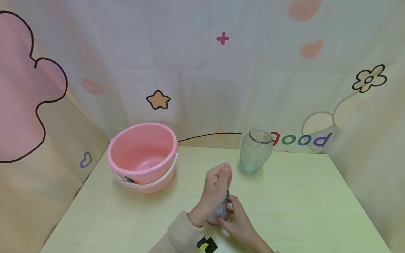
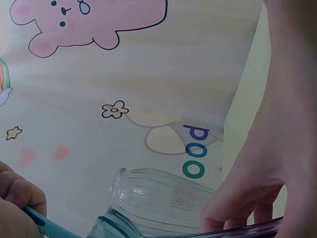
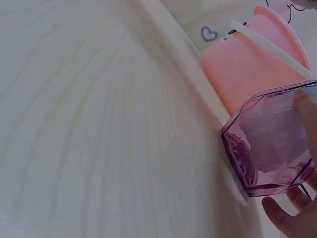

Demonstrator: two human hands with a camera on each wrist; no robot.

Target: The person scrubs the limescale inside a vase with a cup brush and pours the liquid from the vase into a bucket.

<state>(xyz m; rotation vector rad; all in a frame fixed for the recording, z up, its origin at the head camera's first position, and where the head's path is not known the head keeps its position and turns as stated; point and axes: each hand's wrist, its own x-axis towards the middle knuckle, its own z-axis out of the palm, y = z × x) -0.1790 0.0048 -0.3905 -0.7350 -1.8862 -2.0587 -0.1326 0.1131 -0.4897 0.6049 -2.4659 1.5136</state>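
Observation:
My left hand (image 1: 216, 186) is curled into a fist above the mouth of a small purple glass vase (image 1: 222, 212). In the left wrist view its fingers grip a teal stick-like handle (image 2: 52, 227) that slopes toward the vase's blue-green neck (image 2: 116, 225). The handle's far end is hidden. Through the faceted purple vase (image 3: 242, 163) in the right wrist view, a pale rounded shape (image 3: 275, 139) shows, its kind unclear. My right hand (image 1: 237, 221) holds the vase by its side, thumb and fingers around the body; its fingers (image 3: 278, 214) also show below the glass.
A pink bucket (image 1: 142, 181) with a white handle stands at the back left of the pale table (image 1: 300, 203). A taller clear ribbed glass vase (image 1: 255, 153) stands upright behind my hands to the right. Printed curtain (image 1: 196, 80) hangs around the table.

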